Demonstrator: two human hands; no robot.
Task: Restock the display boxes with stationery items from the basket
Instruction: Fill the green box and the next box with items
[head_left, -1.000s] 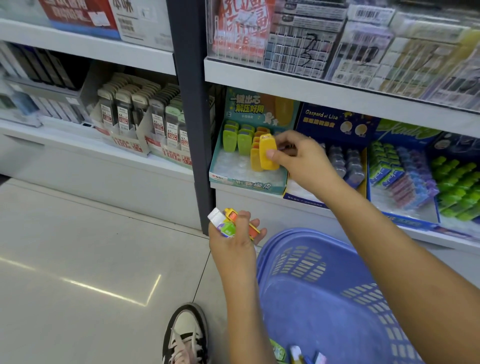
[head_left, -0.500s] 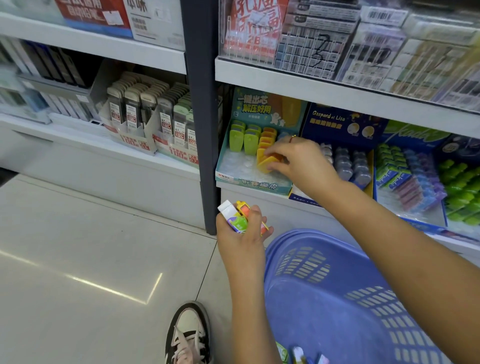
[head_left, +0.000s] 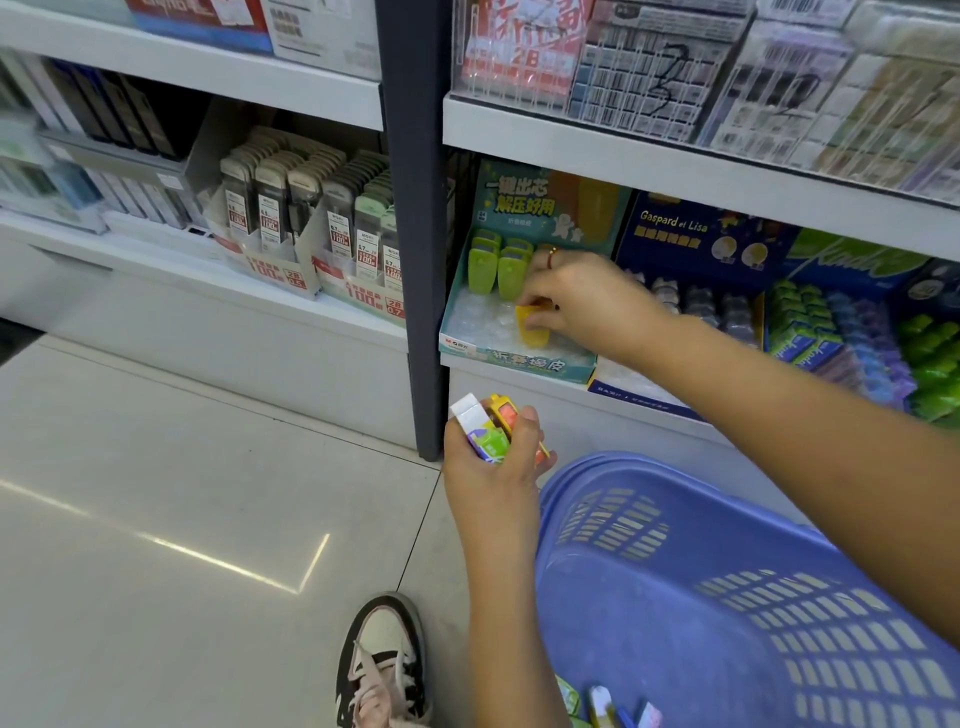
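Observation:
My right hand (head_left: 582, 301) reaches into the teal display box (head_left: 514, 358) on the low shelf and pinches a yellow eraser (head_left: 532, 327) standing in its clear tray. Two rows of green erasers (head_left: 496, 267) stand at the box's back left. My left hand (head_left: 493, 467) hovers in front of the shelf above the floor, gripping a white-and-green eraser (head_left: 480, 428) together with a yellow-and-orange one (head_left: 506, 410). The blue plastic basket (head_left: 675, 587) sits on the floor at the lower right, with a few small items (head_left: 602, 704) at its bottom.
A dark shelf post (head_left: 415, 234) stands left of the teal box. To its right are a dark blue box (head_left: 696, 239) and green and purple erasers (head_left: 841, 332). Boxes of pencil leads (head_left: 306, 223) fill the left shelf. My shoe (head_left: 382, 665) rests on the tiled floor.
My right hand lowered the yellow eraser from above the box down into a front slot of the tray. My left hand kept its hold and barely moved.

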